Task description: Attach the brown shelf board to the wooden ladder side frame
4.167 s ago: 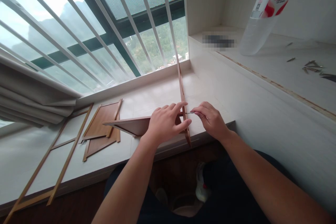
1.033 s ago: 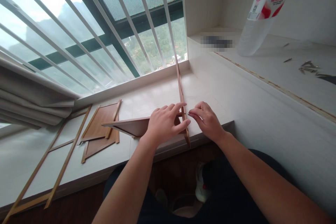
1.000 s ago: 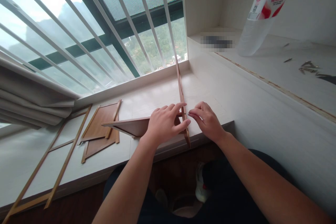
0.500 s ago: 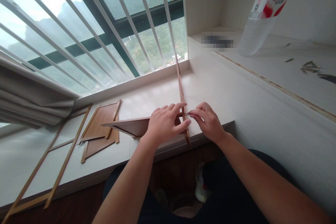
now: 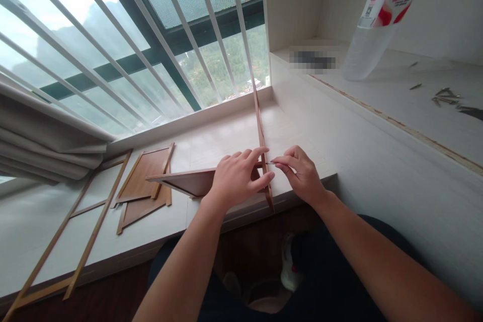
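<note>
My left hand grips the joint where a horizontal brown wooden panel meets a thin upright wooden frame that stands on edge on the white window ledge. My right hand pinches a small metal screw against the right face of the upright frame, at the height of the panel's edge. Thumb and forefinger of the left hand straddle the frame just opposite the screw.
Loose brown panels and a ladder-like wooden frame lie on the ledge to the left. Folded grey curtain fabric is beside the barred window. On the raised shelf at right stand a plastic bottle and several loose screws.
Little has moved. My right hand's fingers have shifted slightly on the screw at the frame; the left hand keeps the same hold.
</note>
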Demonstrator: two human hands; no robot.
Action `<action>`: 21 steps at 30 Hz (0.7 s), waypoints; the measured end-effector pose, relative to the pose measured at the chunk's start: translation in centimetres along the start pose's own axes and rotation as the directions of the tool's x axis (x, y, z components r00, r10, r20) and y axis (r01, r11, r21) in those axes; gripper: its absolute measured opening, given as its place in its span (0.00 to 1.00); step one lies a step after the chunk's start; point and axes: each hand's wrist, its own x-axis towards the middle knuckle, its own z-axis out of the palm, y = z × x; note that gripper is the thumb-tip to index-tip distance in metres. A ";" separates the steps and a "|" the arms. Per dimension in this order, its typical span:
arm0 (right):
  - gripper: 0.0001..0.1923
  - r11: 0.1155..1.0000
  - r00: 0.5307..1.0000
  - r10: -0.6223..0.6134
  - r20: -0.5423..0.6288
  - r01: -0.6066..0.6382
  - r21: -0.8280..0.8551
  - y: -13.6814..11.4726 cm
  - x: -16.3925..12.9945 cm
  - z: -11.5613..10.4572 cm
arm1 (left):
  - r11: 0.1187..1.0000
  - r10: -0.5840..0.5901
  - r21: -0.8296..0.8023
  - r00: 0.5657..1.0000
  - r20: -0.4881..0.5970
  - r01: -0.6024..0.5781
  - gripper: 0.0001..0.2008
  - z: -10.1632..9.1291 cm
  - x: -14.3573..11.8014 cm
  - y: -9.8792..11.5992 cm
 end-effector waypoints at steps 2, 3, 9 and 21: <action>0.10 1.000 1.000 0.003 0.001 -0.003 0.000 0.1 0.0 0.0 | 1.000 0.000 -0.003 1.000 0.002 0.000 0.28 0.0 0.0 0.0; 0.10 1.000 1.000 0.004 0.002 -0.004 0.001 0.1 0.0 0.1 | 1.000 0.001 -0.003 1.000 0.004 -0.001 0.28 0.0 0.0 0.0; 0.10 1.000 1.000 -0.001 0.006 0.001 -0.007 0.1 0.0 0.0 | 1.000 0.000 -0.001 1.000 0.004 0.000 0.28 0.0 0.0 0.0; 0.08 0.999 0.999 -0.009 0.052 0.007 0.053 0.1 0.3 -0.1 | 1.000 0.010 0.006 1.000 0.005 -0.010 0.28 0.0 0.0 -0.1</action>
